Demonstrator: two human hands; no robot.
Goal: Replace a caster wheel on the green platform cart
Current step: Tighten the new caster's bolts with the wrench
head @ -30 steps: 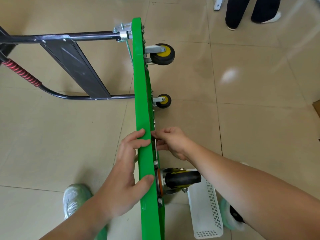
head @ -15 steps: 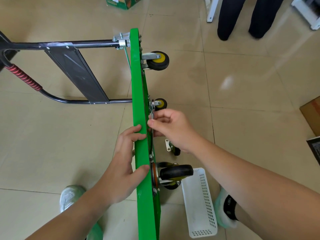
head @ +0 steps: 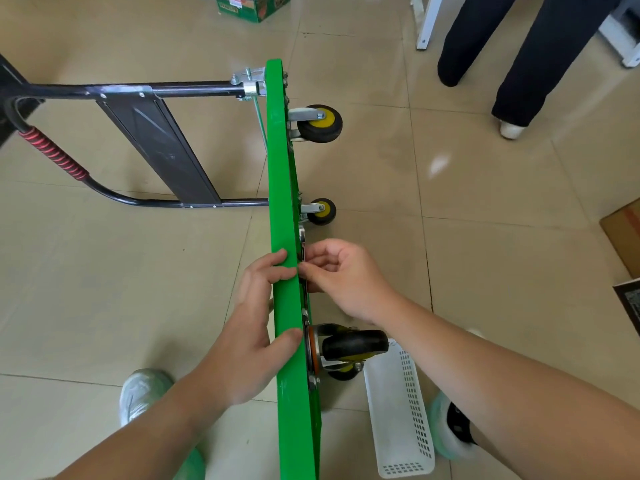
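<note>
A green platform cart (head: 282, 168) stands on edge on the floor, left hand (head: 249, 334) curled over its rim, right hand (head: 346, 278) pinching a wrench (head: 302, 239) just beyond the near black caster (head: 355, 345); a slipping wrench could topple the cart.

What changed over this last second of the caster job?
The right hand, pinching a metal tool at the green platform underside, slid toward the nearer yellow-hubbed wheel, then partway back. The left hand kept gripping the platform's edge. The platform stayed on its side, black caster attached.
</note>
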